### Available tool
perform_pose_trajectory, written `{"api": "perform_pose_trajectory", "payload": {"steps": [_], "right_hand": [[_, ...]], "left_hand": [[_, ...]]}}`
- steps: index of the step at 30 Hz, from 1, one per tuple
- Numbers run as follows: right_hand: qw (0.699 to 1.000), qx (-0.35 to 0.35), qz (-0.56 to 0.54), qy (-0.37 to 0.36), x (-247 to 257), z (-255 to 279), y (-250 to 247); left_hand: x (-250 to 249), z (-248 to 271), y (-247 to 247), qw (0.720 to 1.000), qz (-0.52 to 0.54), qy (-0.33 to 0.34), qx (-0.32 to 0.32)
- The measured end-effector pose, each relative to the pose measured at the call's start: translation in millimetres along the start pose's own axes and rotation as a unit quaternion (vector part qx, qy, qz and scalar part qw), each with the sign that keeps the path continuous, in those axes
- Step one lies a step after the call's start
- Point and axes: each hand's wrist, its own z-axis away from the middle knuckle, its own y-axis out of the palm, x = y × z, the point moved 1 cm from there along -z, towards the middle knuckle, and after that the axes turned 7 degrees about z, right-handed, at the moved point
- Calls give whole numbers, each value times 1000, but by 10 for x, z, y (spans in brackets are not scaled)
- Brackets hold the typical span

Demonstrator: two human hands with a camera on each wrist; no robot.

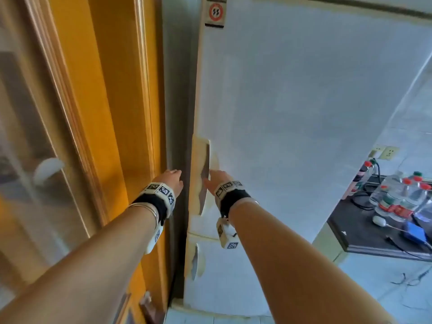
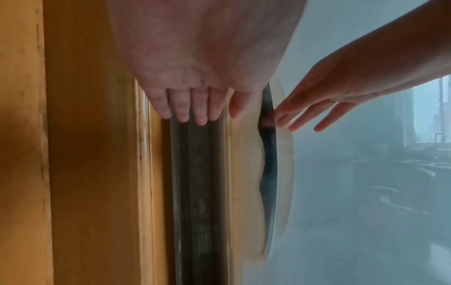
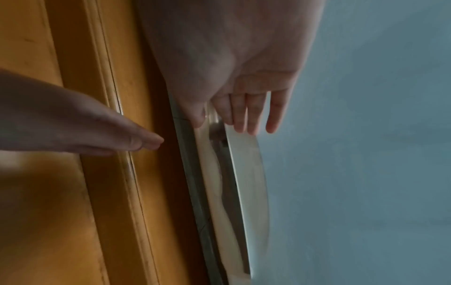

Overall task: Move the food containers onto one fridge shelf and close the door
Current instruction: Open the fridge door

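The white upper fridge door (image 1: 304,113) stands closed, with a cream recessed handle (image 1: 199,178) on its left edge. My right hand (image 1: 215,181) reaches to that handle with straight fingers (image 3: 251,119) lying over the recess (image 3: 227,154) and the thumb at its edge, gripping nothing. My left hand (image 1: 171,181) hovers with straight fingers (image 2: 195,113) in front of the dark gap (image 2: 195,173) beside the fridge, holding nothing. A lower fridge door (image 1: 233,277) is closed too. No food containers are in view.
An orange wooden door frame (image 1: 105,113) with a glass panel (image 1: 35,160) stands close on the left. At the right is a black counter (image 1: 350,230) with several water bottles (image 1: 402,195), cables and wall sockets (image 1: 385,152).
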Motion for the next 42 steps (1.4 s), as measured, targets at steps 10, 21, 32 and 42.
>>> {"api": "perform_pose_trajectory", "payload": {"steps": [10, 21, 32, 42], "right_hand": [[988, -37, -143, 53, 33, -478, 109], [993, -59, -102, 6, 48, -396, 158], [999, -42, -23, -6, -46, 214, 109], [972, -227, -62, -12, -101, 1023, -216]], "left_hand": [[179, -264, 132, 999, -34, -26, 9], [263, -211, 253, 997, -35, -59, 32], [21, 105, 24, 997, 66, -28, 16], [-377, 574, -264, 947, 316, 16, -51]]}}
